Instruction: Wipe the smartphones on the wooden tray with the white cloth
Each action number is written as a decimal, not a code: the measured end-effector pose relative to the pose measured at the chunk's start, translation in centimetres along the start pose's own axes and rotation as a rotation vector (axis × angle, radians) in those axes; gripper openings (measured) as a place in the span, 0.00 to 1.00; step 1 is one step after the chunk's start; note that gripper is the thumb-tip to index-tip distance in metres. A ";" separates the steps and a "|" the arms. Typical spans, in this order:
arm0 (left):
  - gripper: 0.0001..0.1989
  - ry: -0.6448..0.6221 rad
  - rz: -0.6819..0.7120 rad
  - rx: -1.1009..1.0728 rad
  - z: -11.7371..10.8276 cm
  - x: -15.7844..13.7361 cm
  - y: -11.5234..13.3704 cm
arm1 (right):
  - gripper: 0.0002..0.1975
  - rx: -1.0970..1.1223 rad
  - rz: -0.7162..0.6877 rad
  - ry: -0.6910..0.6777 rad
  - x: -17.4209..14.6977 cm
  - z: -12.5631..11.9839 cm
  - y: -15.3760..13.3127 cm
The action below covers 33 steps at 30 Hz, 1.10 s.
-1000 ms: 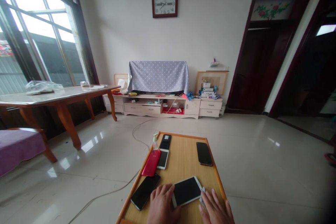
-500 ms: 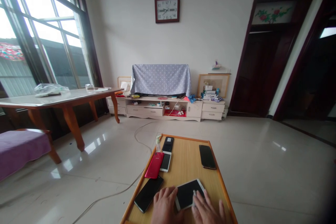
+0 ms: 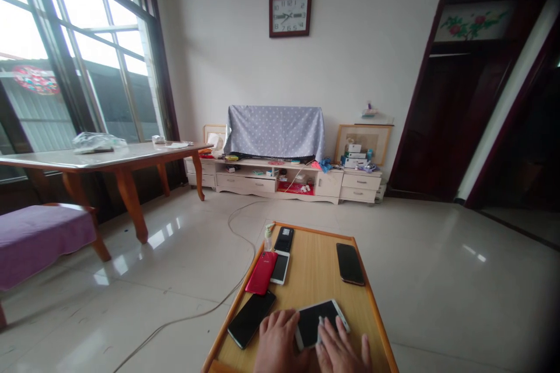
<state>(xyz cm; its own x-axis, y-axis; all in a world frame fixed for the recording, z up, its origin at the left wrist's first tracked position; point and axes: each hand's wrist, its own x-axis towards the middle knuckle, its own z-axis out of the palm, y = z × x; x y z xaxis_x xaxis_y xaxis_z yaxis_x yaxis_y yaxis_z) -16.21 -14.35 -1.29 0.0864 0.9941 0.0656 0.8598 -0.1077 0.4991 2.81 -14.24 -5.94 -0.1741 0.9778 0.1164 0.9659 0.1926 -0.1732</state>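
A white smartphone with a dark screen lies at an angle on the near part of a small wooden table. Around its left edge, my left hand is closed, fingers bent and thumb by the near corner. My right hand rests over the right half of the screen, pressing a small pale-grey piece under its fingertips. What that piece is made of is too small to tell. Left of my left hand lies a black phone, with a red phone just beyond it.
Farther up the table are another white phone, a black flip-style device and a small pump bottle. A dark phone lies along the right edge. A cable crosses the floor at left.
My right hand has shifted a little left across the screen with the pale piece. My left hand stays at the phone's left edge. The whole view has turned slightly left.
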 end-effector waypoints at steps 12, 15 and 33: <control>0.31 -0.023 -0.006 0.004 -0.5 -0.2 -0.1 | 0.23 0.002 -0.064 0.075 0.5 0.7 -2.8; 0.31 -0.013 -0.001 0.001 -0.6 -0.1 0.0 | 0.24 0.030 -0.034 0.038 1.1 -0.3 -1.6; 0.33 0.007 0.012 -0.025 -0.5 -0.1 0.1 | 0.26 0.017 0.112 -0.015 3.0 -2.8 1.1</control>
<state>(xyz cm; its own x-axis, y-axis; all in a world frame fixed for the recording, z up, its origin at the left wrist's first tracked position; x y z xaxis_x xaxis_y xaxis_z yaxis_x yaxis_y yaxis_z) -16.38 -14.43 -0.85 0.0930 0.9926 0.0781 0.8457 -0.1201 0.5200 3.91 -11.29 -3.00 -0.0686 0.9944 0.0803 0.9761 0.0836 -0.2008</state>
